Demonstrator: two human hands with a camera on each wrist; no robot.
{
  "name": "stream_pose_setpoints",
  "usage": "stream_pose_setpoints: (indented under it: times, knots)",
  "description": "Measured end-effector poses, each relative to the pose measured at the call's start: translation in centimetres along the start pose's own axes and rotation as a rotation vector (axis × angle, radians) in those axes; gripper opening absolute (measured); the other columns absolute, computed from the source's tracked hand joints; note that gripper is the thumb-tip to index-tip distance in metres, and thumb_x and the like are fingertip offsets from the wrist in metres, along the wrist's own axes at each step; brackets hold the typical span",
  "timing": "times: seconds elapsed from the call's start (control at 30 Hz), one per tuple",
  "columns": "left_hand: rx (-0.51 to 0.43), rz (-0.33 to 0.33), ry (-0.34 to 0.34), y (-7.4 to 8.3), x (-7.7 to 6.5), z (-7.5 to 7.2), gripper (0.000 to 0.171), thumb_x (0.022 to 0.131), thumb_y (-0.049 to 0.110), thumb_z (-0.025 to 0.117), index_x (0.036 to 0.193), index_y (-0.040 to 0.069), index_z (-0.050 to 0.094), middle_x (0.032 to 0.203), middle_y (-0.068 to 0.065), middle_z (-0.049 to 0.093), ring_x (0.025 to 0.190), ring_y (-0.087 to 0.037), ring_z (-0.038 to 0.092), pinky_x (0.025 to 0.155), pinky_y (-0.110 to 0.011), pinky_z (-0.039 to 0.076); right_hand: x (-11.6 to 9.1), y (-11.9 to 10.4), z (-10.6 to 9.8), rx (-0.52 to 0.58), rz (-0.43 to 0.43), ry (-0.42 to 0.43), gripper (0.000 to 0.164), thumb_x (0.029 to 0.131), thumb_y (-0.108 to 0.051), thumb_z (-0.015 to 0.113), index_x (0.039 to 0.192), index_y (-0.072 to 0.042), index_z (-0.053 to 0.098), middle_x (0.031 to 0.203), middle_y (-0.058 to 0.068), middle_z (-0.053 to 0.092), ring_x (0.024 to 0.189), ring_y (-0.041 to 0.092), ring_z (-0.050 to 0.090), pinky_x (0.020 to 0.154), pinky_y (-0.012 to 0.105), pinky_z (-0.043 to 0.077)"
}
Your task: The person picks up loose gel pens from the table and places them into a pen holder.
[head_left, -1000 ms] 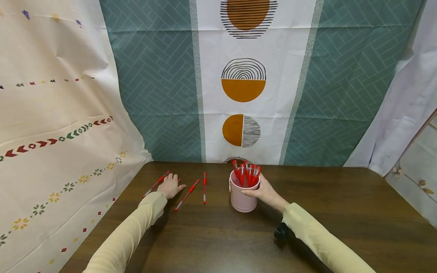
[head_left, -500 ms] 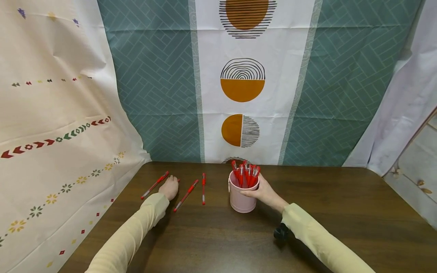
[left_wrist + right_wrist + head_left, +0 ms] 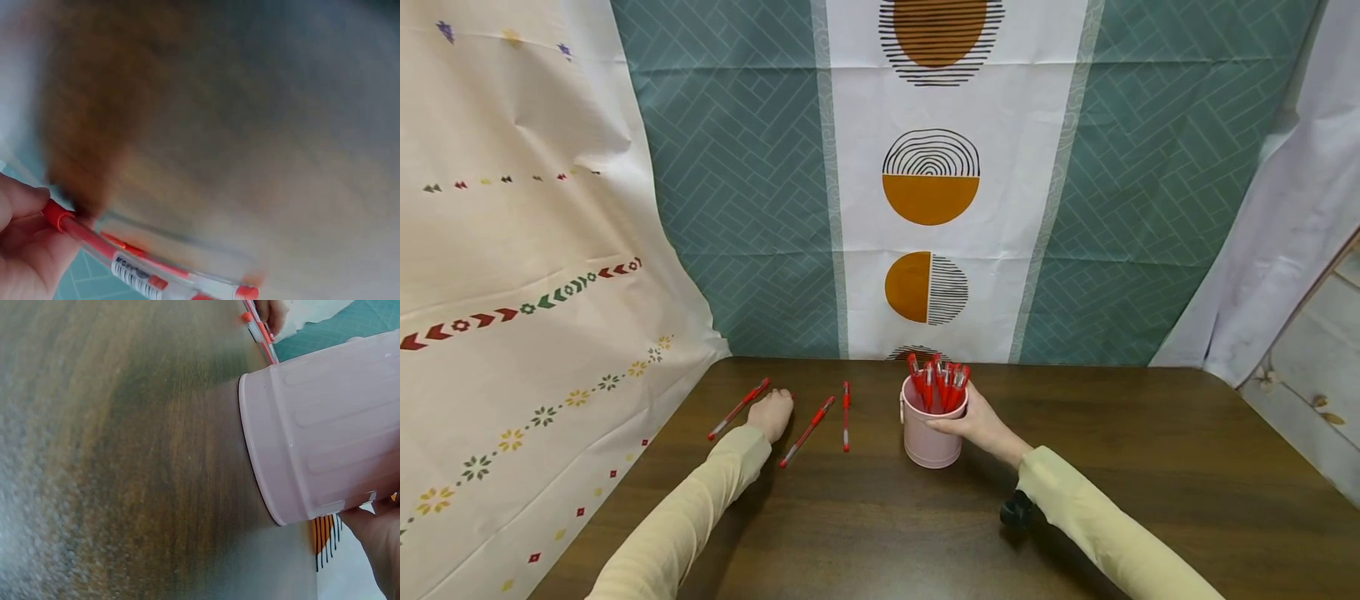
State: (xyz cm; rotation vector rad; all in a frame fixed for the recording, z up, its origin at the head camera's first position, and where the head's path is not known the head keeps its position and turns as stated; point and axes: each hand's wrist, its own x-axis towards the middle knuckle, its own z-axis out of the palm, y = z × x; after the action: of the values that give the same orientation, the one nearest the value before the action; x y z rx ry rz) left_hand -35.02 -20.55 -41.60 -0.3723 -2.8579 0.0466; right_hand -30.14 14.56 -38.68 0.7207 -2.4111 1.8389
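My left hand (image 3: 772, 413) is at the left of the table among loose red pens. In the left wrist view its thumb and fingers pinch a clear-barrelled red gel pen (image 3: 90, 237) near one end, and a second red pen (image 3: 159, 262) lies behind it. From the head view the hand hides most of the held pen. My right hand (image 3: 979, 422) grips the rim and side of a pink metal bucket (image 3: 932, 442), thumb across the front. Several red pens (image 3: 928, 387) stand upright in it. The bucket's base (image 3: 262, 450) is at the tabletop in the right wrist view.
One red pen (image 3: 739, 408) lies left of my left hand. Two more, a slanted pen (image 3: 807, 431) and a straight pen (image 3: 846, 417), lie between that hand and the bucket. Patterned curtains (image 3: 760, 208) hang behind the brown table (image 3: 880, 525). A black device (image 3: 1017, 510) sits under my right wrist.
My left hand's spread fingers and thumb have drawn together around the pen beneath them. The right hand and bucket stay put; the head view has shifted slightly.
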Motion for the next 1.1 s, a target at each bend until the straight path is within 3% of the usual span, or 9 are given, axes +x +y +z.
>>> stream_pose_setpoints:
  times: [0.1,0.3,0.6,0.73,0.9,1.1]
  knots:
    - [0.0,-0.012,0.007,-0.4,0.5,0.0,0.006,0.085,-0.011,0.047,0.081,-0.008,0.048,0.074,-0.022,0.057,0.061,-0.034,0.06,0.05,-0.043,0.049,0.4,1.4,-0.1,-0.009,-0.001,0.011,0.08,0.071,-0.017,0.077,0.133,-0.003,0.029,0.129,0.015,0.042,0.114,0.031,0.042,0.089,0.044,0.038]
    - [-0.025,-0.032,0.027,-1.3,1.5,-0.4,0.013,0.083,-0.013,0.05,0.078,-0.004,0.042,0.067,-0.022,0.056,0.058,-0.036,0.059,0.048,-0.045,0.048,0.7,2.5,-0.2,-0.016,-0.019,0.029,0.079,0.07,-0.019,0.078,0.132,-0.006,0.03,0.128,0.013,0.043,0.114,0.029,0.042,0.089,0.043,0.038]
    - [-0.122,-0.048,0.056,-2.3,1.7,-1.6,0.013,0.084,-0.014,0.049,0.09,-0.006,0.041,0.071,-0.025,0.057,0.058,-0.038,0.058,0.045,-0.044,0.046,-0.3,-1.1,0.1,-0.014,0.059,0.003,0.079,0.071,-0.015,0.077,0.133,-0.002,0.029,0.13,0.016,0.041,0.116,0.031,0.041,0.09,0.043,0.038]
    - [-0.172,-0.05,0.109,-2.4,1.6,-2.3,0.011,0.085,-0.01,0.05,0.092,-0.006,0.042,0.069,-0.026,0.057,0.055,-0.038,0.058,0.042,-0.043,0.045,-0.5,-1.1,0.1,-0.017,0.08,0.007,0.081,0.07,-0.018,0.078,0.133,-0.004,0.029,0.13,0.014,0.041,0.116,0.031,0.04,0.09,0.044,0.038]
    - [-0.248,-0.049,0.207,-2.2,1.3,-3.1,0.016,0.08,-0.011,0.055,0.089,-0.005,0.043,0.067,-0.025,0.057,0.053,-0.039,0.057,0.039,-0.043,0.043,-0.5,-1.0,0.2,-0.022,0.076,0.002,0.081,0.071,-0.018,0.077,0.133,-0.003,0.028,0.13,0.015,0.041,0.116,0.031,0.041,0.09,0.043,0.038]
    - [-0.308,-0.013,0.309,-1.4,1.6,-4.4,0.018,0.08,-0.009,0.057,0.095,-0.008,0.049,0.067,-0.022,0.057,0.046,-0.032,0.054,0.037,-0.038,0.04,-0.5,-1.3,0.1,-0.017,0.085,0.011,0.08,0.071,-0.018,0.077,0.133,-0.003,0.029,0.129,0.014,0.041,0.115,0.03,0.041,0.088,0.043,0.039]
